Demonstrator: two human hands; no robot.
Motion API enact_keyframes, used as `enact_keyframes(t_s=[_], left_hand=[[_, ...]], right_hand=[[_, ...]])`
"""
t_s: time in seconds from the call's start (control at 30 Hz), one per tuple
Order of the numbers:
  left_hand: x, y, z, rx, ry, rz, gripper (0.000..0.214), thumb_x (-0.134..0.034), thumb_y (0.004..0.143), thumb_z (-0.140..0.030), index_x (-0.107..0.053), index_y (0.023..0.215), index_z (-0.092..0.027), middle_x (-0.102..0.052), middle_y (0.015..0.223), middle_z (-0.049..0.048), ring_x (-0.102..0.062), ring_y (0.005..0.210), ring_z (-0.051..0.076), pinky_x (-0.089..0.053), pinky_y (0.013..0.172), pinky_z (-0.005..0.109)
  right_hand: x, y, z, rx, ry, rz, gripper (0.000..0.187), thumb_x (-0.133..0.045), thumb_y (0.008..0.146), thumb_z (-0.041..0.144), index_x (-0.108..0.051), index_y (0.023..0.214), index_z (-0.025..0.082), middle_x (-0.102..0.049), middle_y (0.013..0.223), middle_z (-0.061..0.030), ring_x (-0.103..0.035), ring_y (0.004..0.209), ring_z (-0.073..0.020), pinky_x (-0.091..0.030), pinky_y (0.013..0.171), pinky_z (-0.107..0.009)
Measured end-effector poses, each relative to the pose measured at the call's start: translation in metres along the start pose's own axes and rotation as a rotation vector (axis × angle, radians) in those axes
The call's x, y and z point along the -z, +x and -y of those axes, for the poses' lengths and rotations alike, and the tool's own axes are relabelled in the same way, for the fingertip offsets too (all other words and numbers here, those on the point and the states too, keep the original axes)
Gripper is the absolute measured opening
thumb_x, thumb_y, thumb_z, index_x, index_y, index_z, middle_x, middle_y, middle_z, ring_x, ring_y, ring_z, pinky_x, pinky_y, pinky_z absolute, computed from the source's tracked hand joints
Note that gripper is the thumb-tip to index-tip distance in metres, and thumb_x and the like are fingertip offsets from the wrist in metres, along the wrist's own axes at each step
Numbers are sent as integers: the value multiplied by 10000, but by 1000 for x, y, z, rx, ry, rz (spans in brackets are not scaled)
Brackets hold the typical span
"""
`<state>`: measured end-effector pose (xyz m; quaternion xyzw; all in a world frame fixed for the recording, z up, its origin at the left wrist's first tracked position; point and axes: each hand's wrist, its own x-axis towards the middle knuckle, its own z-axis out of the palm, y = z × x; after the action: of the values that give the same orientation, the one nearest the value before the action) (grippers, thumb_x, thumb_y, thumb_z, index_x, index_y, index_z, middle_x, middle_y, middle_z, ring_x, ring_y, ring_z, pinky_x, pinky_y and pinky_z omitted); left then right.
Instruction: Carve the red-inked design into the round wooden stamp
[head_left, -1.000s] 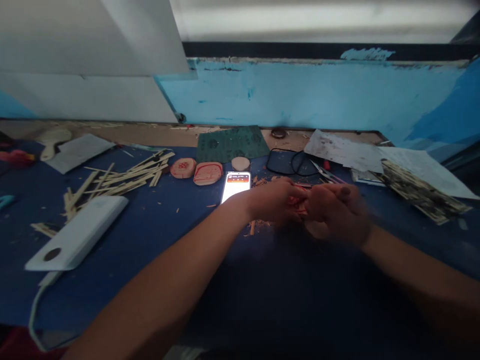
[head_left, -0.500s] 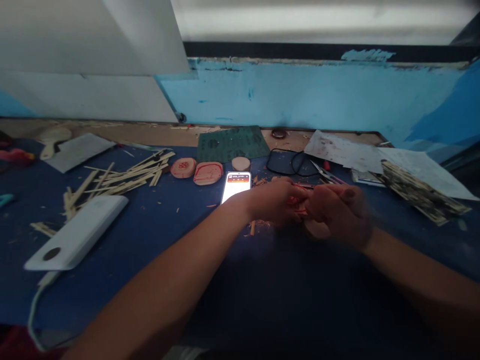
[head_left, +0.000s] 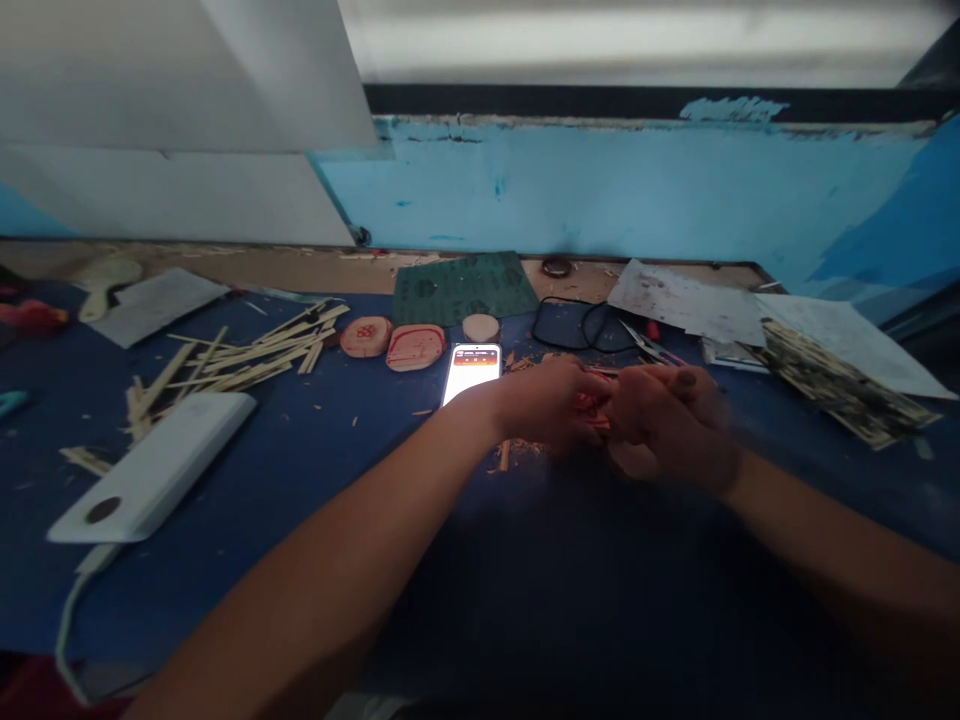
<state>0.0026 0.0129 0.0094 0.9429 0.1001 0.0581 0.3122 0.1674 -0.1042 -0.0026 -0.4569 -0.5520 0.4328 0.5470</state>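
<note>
My left hand (head_left: 546,402) and my right hand (head_left: 667,425) meet over the blue table top (head_left: 315,470), both with fingers curled closed. Between them shows a small piece with red markings (head_left: 592,410); I cannot make out what it is. Wood shavings (head_left: 517,452) lie on the table just below my left hand. A lit phone (head_left: 472,368) lies flat right behind my left wrist.
A white power bank (head_left: 154,465) with a cable lies at left. Thin wood sticks (head_left: 240,360), two carved wooden pieces with red lines (head_left: 394,342), a small wooden disc (head_left: 481,326), green sandpaper (head_left: 465,285), a black cord (head_left: 577,325) and papers (head_left: 750,310) lie behind.
Both hands stay together in the same spot; the right hand's fingers shift slightly. Nothing else has moved.
</note>
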Motion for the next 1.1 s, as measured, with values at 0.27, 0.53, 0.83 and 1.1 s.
enact_keyframes(t_s=[0.27, 0.53, 0.83, 1.1], left_hand=[[1, 0, -2, -19, 13, -8, 284, -737, 900, -341, -747, 1154, -214, -681, 1032, 68, -649, 946, 213, -491, 813, 306], [1, -1, -1, 1, -2, 12, 343, -722, 902, -342, -739, 1231, -245, -681, 975, 41, -636, 830, 179, -466, 725, 277], [2, -2, -3, 26, 5, 22, 343, -702, 939, -401, -741, 1248, -257, -665, 1083, 64, -636, 860, 181, -474, 761, 289], [0, -1, 1, 7, -14, 23, 362, -718, 929, -356, -726, 1279, -262, -640, 1219, 91, -649, 1001, 214, -497, 846, 309]], right_hand=[[-2, 5, 6, 52, 84, -19, 572, -647, 1025, 441, -465, 532, 213, -348, 502, 44, -285, 450, -105, -215, 448, -313], [0, 3, 6, 14, 93, -24, 573, -664, 1007, 464, -473, 528, 217, -364, 489, 39, -317, 447, -109, -244, 444, -307], [2, 10, 10, -13, 152, -26, 622, -720, 953, 498, -405, 499, 214, -294, 462, 62, -254, 409, -86, -191, 415, -289], [8, 10, 6, -52, 145, 30, 587, -707, 971, 475, -434, 517, 222, -327, 475, 56, -277, 428, -98, -208, 431, -297]])
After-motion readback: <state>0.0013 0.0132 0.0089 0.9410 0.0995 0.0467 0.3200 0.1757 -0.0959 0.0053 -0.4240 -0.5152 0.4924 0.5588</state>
